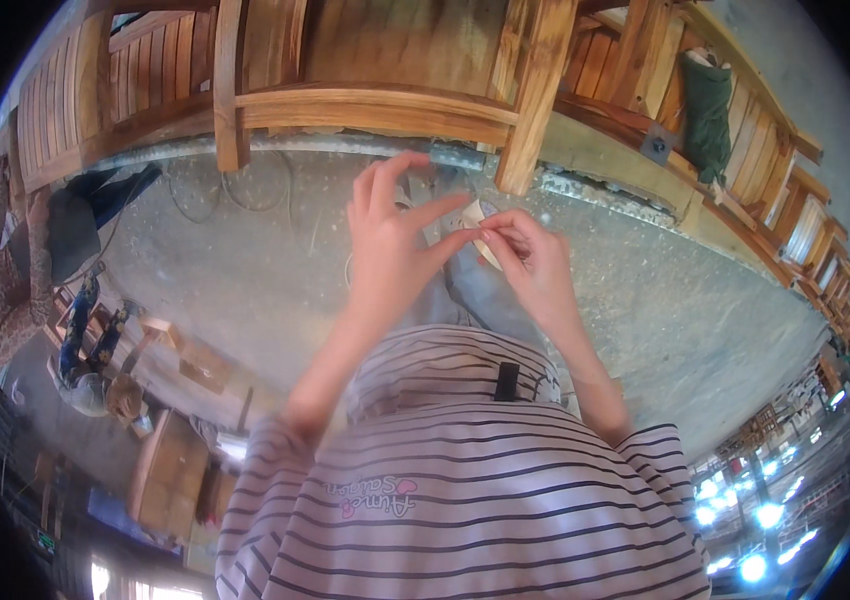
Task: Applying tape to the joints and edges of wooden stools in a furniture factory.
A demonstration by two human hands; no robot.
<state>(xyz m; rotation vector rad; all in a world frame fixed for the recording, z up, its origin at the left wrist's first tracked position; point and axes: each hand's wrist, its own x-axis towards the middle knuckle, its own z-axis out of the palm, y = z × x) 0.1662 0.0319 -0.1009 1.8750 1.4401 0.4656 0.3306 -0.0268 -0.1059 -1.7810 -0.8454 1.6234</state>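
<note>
Both of my hands are raised in front of my body, close together above the grey floor. My right hand pinches a small pale piece, thin and curved like paper or tape, between thumb and fingertips. Its exact kind does not show. Beside it, my left hand has its fingers spread apart. The left thumb tip reaches the right fingertips at the pale piece; whether it grips an edge cannot be made out. The left index fingertip is just beside the upper edge of the piece.
A wooden bench frame stands across the far side, with slatted wooden furniture left and right. A dark green cloth bundle lies on the right slats. At left, another person in patterned clothing is near. Cables lie on the floor.
</note>
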